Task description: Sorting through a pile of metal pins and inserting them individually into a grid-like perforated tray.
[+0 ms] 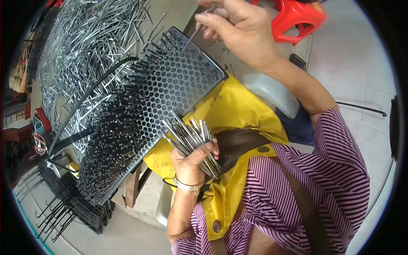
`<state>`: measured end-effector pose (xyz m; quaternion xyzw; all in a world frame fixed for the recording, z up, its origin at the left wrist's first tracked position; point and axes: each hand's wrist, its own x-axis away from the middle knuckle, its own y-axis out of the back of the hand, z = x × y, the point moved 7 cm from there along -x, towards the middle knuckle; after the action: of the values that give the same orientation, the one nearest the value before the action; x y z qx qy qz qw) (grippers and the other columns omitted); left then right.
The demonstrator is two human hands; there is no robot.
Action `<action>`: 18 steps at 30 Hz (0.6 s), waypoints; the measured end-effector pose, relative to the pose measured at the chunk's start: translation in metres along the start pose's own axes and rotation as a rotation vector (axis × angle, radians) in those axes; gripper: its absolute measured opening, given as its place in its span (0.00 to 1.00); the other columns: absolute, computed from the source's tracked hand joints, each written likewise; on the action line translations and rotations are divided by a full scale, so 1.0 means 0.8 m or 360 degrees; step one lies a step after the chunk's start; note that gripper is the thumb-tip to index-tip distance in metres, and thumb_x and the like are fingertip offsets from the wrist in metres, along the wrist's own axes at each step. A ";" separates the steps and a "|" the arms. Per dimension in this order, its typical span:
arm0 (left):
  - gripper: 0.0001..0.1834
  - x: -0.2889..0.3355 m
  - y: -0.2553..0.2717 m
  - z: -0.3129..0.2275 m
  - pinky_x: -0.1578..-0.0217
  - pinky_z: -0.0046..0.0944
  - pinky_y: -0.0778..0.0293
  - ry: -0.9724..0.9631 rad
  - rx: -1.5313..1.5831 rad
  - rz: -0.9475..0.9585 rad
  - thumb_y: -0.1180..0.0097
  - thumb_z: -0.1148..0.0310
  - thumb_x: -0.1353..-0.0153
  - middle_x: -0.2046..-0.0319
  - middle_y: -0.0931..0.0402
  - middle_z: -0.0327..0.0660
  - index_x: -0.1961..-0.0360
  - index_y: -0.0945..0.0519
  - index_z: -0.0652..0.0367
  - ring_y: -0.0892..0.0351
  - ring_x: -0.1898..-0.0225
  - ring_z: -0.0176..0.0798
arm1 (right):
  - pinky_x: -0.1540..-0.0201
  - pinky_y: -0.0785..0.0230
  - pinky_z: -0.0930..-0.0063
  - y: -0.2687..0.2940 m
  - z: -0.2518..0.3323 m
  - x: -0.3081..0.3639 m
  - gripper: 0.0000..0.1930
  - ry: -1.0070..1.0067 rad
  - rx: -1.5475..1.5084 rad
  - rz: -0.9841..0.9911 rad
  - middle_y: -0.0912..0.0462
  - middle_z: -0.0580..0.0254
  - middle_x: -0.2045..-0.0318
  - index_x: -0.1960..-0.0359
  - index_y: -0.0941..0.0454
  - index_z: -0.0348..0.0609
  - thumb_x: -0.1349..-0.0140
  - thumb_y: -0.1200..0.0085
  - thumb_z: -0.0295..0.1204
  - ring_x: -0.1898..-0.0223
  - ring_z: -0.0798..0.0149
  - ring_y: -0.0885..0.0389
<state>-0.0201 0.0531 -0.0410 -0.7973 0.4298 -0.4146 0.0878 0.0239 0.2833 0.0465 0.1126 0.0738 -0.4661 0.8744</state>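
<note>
My left hand (193, 159), with a bangle at the wrist, is closed round a bundle of thin metal rods (187, 135) above my yellow apron. Farther off, my right hand (238, 29) is closed in a pinch on a single thin metal rod (192, 37). That rod slants down to the far end of a perforated metal rack (178, 85), whose rows of round holes tilt in front of me. Many dark rods (114, 140) stand upright in the holes along the rack's left and near side. The holes on its right side show no rods.
A big heap of loose shiny rods (93, 51) covers the table beyond the rack. A black curved bar (91, 91) arches over it. Black wire hooks (53, 212) hang at the lower left. A red plastic stool (297, 21) stands at the far right, near a grey chair arm (272, 91).
</note>
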 end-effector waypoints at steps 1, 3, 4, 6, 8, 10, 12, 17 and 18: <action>0.14 0.002 0.001 0.000 0.78 0.34 0.28 -0.0011 0.0020 -0.0016 0.45 0.81 0.57 0.74 0.25 0.48 0.65 0.27 0.69 0.26 0.78 0.40 | 0.75 0.33 0.87 -0.001 0.015 0.000 0.07 0.0245 0.0206 -0.0075 0.24 0.63 0.78 0.63 0.28 0.36 0.44 0.50 0.22 0.79 0.74 0.26; 0.14 -0.002 -0.009 0.000 0.79 0.34 0.28 -0.0030 0.0046 -0.0011 0.45 0.82 0.57 0.74 0.25 0.48 0.66 0.27 0.69 0.26 0.79 0.40 | 0.75 0.34 0.86 -0.001 0.025 -0.009 0.05 0.0504 0.0428 -0.0156 0.24 0.64 0.79 0.67 0.27 0.34 0.45 0.50 0.21 0.78 0.77 0.27; 0.13 -0.002 -0.010 -0.002 0.79 0.34 0.29 -0.0044 0.0058 -0.0032 0.46 0.83 0.57 0.75 0.25 0.47 0.66 0.27 0.69 0.26 0.79 0.40 | 0.76 0.33 0.79 -0.004 0.028 -0.008 0.08 0.0846 0.0510 -0.0242 0.24 0.58 0.79 0.66 0.27 0.37 0.49 0.47 0.22 0.78 0.67 0.25; 0.13 -0.001 -0.008 -0.004 0.79 0.34 0.29 -0.0088 0.0092 -0.0055 0.49 0.85 0.58 0.77 0.27 0.44 0.67 0.28 0.69 0.27 0.80 0.40 | 0.77 0.32 0.71 -0.017 0.035 -0.002 0.12 0.1308 0.0552 -0.0325 0.24 0.53 0.79 0.65 0.27 0.39 0.54 0.43 0.23 0.78 0.55 0.23; 0.13 -0.001 -0.008 -0.005 0.80 0.34 0.29 -0.0096 0.0087 -0.0062 0.49 0.85 0.58 0.78 0.27 0.44 0.67 0.28 0.69 0.27 0.80 0.40 | 0.77 0.32 0.71 -0.028 0.029 -0.009 0.13 0.1391 0.0505 -0.0305 0.24 0.53 0.79 0.66 0.27 0.38 0.55 0.43 0.22 0.78 0.55 0.23; 0.13 0.000 -0.006 -0.007 0.80 0.34 0.29 -0.0109 0.0090 -0.0081 0.49 0.85 0.58 0.78 0.28 0.43 0.68 0.28 0.68 0.27 0.80 0.40 | 0.77 0.31 0.70 -0.040 0.033 -0.007 0.13 0.1444 0.0619 -0.0191 0.24 0.53 0.80 0.67 0.28 0.35 0.57 0.44 0.20 0.78 0.56 0.23; 0.12 0.002 -0.005 -0.006 0.80 0.34 0.29 -0.0081 0.0052 -0.0119 0.49 0.86 0.59 0.78 0.28 0.44 0.69 0.28 0.68 0.27 0.80 0.39 | 0.77 0.31 0.69 -0.052 0.032 -0.010 0.13 0.1494 0.0689 -0.0116 0.25 0.54 0.81 0.67 0.28 0.35 0.58 0.45 0.19 0.79 0.57 0.23; 0.11 0.003 -0.009 -0.011 0.80 0.34 0.29 -0.0102 0.0022 -0.0149 0.49 0.87 0.59 0.79 0.27 0.44 0.71 0.28 0.68 0.27 0.81 0.39 | 0.77 0.32 0.67 -0.096 0.009 -0.019 0.06 0.1234 0.1236 0.0534 0.28 0.53 0.83 0.74 0.31 0.36 0.56 0.51 0.18 0.78 0.53 0.26; 0.10 0.004 -0.009 -0.012 0.79 0.34 0.29 -0.0115 0.0026 -0.0161 0.49 0.87 0.59 0.79 0.27 0.44 0.71 0.28 0.69 0.27 0.81 0.39 | 0.76 0.32 0.65 -0.104 0.000 -0.022 0.05 0.1045 0.1376 0.0719 0.27 0.52 0.83 0.76 0.33 0.36 0.58 0.52 0.18 0.78 0.52 0.25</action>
<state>-0.0217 0.0572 -0.0298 -0.8317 0.3820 -0.3931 0.0887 -0.0553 0.2522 0.0399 0.6102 0.1182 -0.1966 0.7583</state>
